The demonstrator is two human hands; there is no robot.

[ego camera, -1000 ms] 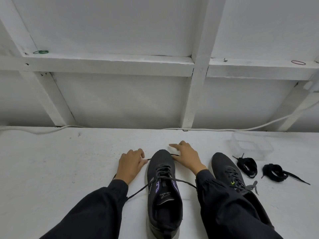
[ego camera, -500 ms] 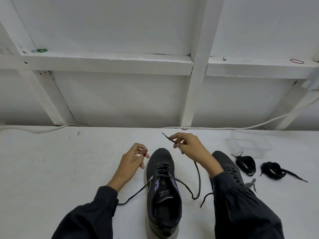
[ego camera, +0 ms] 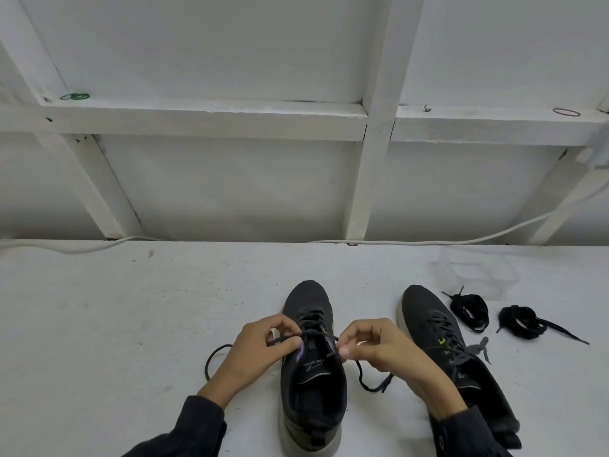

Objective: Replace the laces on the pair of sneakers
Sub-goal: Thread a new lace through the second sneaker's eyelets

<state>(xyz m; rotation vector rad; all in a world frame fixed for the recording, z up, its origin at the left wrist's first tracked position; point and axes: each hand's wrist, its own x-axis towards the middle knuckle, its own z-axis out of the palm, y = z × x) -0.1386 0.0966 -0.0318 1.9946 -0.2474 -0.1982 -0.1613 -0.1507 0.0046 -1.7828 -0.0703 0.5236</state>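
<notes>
A white counter (ego camera: 115, 324) seen from above, with a person's dark-sleeved arms reaching in from the near edge. At left, a slack loop of dark lace (ego camera: 214, 357) lies on the counter and runs up into the left hand (ego camera: 260, 351), which pinches it between thumb and curled fingers. Touching that hand stands a black sneaker (ego camera: 313, 400) at the middle of the near edge, toe pointing to the far edge. The right hand (ego camera: 385, 351) pinches the lace's other side by the top eyelets, and that free end trails on the counter beneath the hand.

Half a second ago the hands were raised and apart over the toe, each holding a lace end. Now they have dropped close together over the tongue. This suggests work at the top eyelets, either drawing the lace out or tying it, and which is not clear.

Further right, a second sneaker (ego camera: 425, 311) sits untouched, its grey bow tied. Beyond it lie two lace coils (ego camera: 469, 310), with a clear box (ego camera: 478, 272) behind them toward the far edge.
</notes>
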